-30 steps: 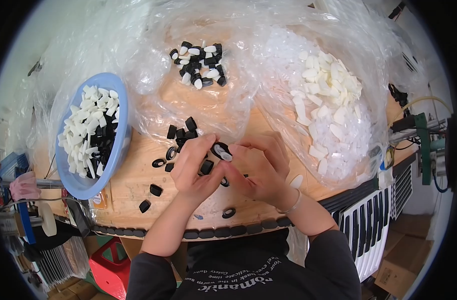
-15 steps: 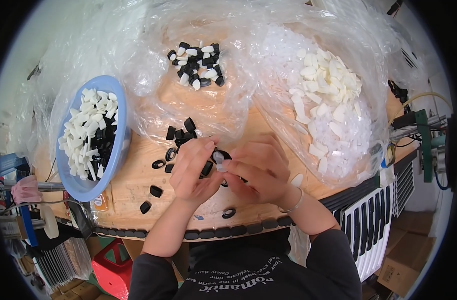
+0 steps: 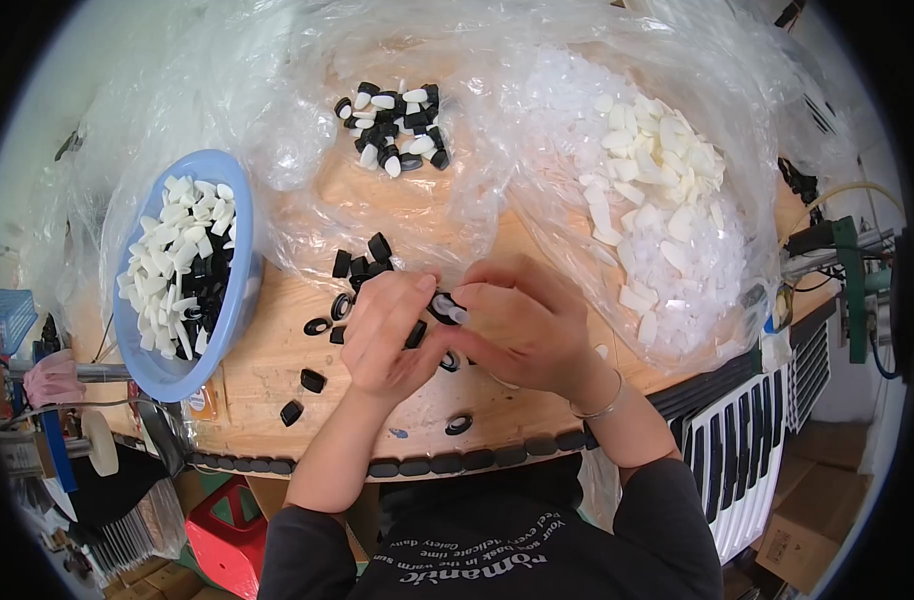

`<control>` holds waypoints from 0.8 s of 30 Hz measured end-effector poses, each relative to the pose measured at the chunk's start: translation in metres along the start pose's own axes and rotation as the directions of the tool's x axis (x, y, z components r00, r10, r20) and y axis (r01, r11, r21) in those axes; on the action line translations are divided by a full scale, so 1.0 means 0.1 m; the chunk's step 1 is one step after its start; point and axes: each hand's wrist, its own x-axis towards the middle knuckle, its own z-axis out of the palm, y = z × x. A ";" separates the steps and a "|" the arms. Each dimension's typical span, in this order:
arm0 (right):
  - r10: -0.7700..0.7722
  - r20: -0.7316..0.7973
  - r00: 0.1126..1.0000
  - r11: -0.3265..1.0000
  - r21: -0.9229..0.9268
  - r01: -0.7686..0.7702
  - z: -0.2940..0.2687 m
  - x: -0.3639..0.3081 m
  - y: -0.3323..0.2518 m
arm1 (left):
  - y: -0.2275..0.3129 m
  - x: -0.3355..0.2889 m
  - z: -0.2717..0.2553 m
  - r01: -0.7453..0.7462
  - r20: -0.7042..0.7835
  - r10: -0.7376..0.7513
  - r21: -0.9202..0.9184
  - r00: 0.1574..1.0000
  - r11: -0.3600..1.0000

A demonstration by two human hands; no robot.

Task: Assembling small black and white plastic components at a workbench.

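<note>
Between my hands, above the middle of the table, is a black oval ring-like part (image 3: 441,307). My left hand (image 3: 385,335) is closed on it, with fingers and thumb at its left side. A small translucent whitish piece (image 3: 458,314) sits against the opening of the black part; how deep it goes in cannot be made out. My right hand (image 3: 532,325) pinches at this piece from the right, its fingertips touching the black part. Loose black oval parts (image 3: 318,327) lie around my left hand, and another black ring (image 3: 459,424) lies nearer to me.
A blue basin (image 3: 249,300) at the left holds white and black pieces. Farther back, black parts with white inserts (image 3: 392,130) lie in a group. Cream-white flat pieces (image 3: 667,150) and translucent pieces (image 3: 697,290) are heaped on plastic sheeting (image 3: 377,220) at the right.
My right hand has turned and its fingers have moved up along the black part. The translucent piece has shifted slightly up and right. My left hand stays nearly in place.
</note>
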 end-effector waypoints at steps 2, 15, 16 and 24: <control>-0.029 0.000 1.000 0.996 -0.081 0.029 0.03 -0.04 0.02 | 0.01 -0.02 0.01 0.026 0.014 -0.026 -0.022 1.000 0.999; -0.205 -0.036 0.978 0.944 -0.269 0.188 0.02 -0.06 0.02 | 0.08 -0.15 0.05 0.415 -0.006 -0.479 -0.491 0.878 0.766; -0.227 -0.040 0.973 0.940 -0.271 0.208 0.02 -0.06 0.03 | 0.07 -0.15 0.02 0.470 0.048 -0.544 -0.571 0.838 0.673; -0.226 -0.023 0.974 0.939 -0.271 0.211 0.02 -0.09 0.05 | 0.02 -0.15 -0.03 0.532 0.160 -0.580 -0.638 0.799 0.557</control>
